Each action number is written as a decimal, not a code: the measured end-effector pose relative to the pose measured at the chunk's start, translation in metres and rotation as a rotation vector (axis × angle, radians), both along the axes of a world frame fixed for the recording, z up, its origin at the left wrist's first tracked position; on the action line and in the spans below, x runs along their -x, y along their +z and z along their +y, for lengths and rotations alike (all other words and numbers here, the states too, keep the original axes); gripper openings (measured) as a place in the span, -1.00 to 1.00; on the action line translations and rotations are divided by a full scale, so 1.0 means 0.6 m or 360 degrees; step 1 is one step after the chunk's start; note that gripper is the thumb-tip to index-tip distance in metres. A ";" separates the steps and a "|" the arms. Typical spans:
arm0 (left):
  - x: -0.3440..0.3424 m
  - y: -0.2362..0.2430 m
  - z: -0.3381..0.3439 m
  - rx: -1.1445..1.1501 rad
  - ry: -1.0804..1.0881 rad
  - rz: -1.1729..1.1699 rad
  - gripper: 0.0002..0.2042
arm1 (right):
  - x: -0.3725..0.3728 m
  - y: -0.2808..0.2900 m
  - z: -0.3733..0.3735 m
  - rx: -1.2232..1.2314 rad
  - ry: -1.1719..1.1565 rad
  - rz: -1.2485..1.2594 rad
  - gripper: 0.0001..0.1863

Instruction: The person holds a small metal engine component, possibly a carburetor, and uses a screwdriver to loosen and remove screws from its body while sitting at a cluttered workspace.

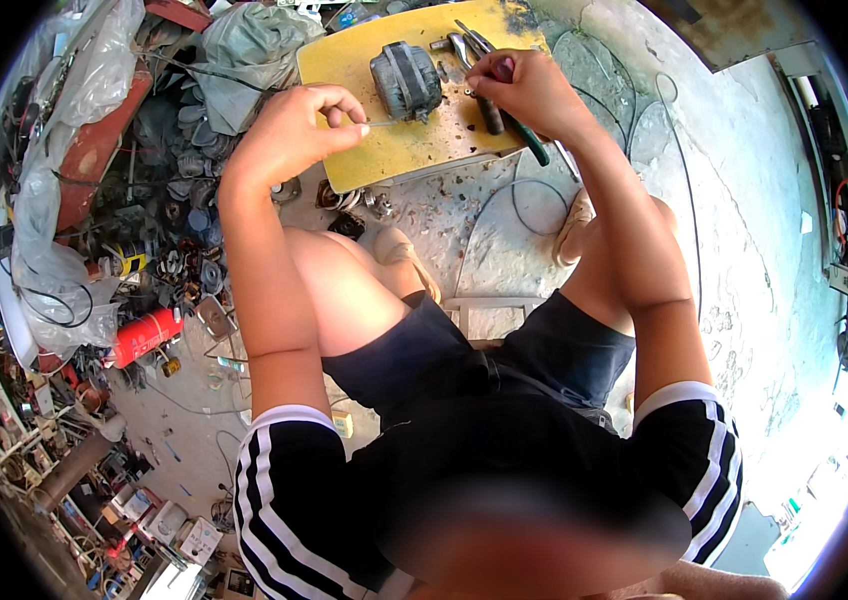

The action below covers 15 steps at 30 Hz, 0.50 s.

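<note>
Motor on board; left hand pinches thin rod, right hand clasps red handle.

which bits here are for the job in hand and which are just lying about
Seems part of the job:
- grey motor-like part, near the left hand
- dark red object in the right hand
- green-handled tool, probably
- yellow board under the part

Apparently just lying about:
- red cylinder
- clear plastic sheeting
- grey-green sheet
</note>
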State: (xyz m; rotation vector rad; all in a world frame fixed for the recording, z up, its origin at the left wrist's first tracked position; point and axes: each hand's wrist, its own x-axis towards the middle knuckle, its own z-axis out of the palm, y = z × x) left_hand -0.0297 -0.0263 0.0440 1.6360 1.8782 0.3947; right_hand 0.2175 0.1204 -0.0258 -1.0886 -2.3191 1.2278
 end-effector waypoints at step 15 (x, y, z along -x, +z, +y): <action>-0.093 -0.015 0.019 -0.0491 -0.0260 0.0141 -0.72 | -0.027 0.015 -0.028 0.0505 0.0423 0.0076 -0.82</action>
